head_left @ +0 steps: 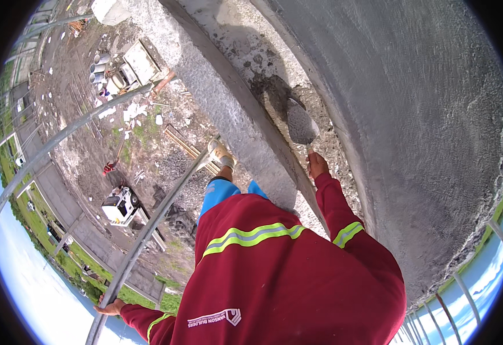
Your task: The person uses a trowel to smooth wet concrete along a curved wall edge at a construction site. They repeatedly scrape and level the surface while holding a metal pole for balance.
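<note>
My right hand (318, 165) is closed round the handle of a trowel (302, 122). The trowel's broad grey blade points away from me inside a narrow concrete channel, with wet mortar (275, 95) heaped at its tip. How much mortar lies under the blade is hidden. At the lower left, my left hand (110, 307) grips a grey metal scaffold pipe (126, 270), its fingers wrapped over it. Between a rough concrete beam (220, 86) and a wide grey plastered wall (418, 115) runs the channel (337, 144), its floor rough and mortar-stained.
More scaffold pipes (61, 141) cross the left side. Far below, the ground holds a white truck (119, 206), a person in red (108, 168), planks (182, 142) and debris. My shod foot (220, 154) is beside the beam, high above that ground. Upright bars (467, 296) stand at the lower right.
</note>
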{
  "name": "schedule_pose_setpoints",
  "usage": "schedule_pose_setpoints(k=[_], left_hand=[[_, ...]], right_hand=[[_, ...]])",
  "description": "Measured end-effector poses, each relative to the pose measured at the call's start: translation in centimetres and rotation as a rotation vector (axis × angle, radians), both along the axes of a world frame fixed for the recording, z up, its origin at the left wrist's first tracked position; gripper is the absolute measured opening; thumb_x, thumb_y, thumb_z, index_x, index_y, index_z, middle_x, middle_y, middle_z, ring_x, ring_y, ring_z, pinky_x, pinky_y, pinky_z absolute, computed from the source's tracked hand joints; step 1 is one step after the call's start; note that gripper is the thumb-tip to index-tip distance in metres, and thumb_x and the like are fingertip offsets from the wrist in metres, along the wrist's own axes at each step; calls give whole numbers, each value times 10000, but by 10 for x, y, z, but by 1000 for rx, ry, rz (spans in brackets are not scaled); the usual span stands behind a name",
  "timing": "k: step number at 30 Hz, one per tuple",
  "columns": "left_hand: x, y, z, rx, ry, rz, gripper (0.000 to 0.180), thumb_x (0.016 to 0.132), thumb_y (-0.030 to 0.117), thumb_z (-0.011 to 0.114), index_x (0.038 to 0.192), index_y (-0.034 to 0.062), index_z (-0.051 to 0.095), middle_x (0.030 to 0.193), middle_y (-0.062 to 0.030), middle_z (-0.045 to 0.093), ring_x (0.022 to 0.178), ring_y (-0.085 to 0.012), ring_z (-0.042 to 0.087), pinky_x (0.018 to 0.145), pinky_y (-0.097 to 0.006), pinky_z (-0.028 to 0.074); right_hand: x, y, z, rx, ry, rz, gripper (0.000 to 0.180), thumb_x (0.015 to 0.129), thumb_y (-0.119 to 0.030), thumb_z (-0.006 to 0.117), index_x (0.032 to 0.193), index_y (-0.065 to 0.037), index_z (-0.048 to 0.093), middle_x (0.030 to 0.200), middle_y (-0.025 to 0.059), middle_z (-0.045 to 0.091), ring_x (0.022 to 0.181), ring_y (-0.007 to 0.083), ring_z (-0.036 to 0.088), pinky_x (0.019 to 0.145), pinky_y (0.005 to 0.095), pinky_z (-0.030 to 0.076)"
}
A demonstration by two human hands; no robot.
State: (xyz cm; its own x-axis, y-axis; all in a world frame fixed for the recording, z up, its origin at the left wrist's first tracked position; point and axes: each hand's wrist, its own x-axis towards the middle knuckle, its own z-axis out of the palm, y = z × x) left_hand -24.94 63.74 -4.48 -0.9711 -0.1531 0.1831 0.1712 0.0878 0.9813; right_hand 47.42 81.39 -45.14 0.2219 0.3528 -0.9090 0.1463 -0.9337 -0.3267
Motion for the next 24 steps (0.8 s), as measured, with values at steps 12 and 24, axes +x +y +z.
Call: schedule_pose_setpoints(k=[12,24], left_hand=[[-12,-12,-3,-28,78,-24,366,696,338,710,787,43,512,738,-75,544,720,-239,560,742,-383,431],[-9,-4,1,18,68,37,388,701,364,710,787,32,530,754,-83,559,737,-250,568,761,-398,429]], right_hand=[[-10,62,-122,172,-422,432,568,906,-527,307,977,-29,568,926,277,606,912,449,566,802,504,427],[3,44,-75,-12,-96,-85,606,892,-571,342,877,-17,588,614,124,568,456,263,564,474,366,469]])
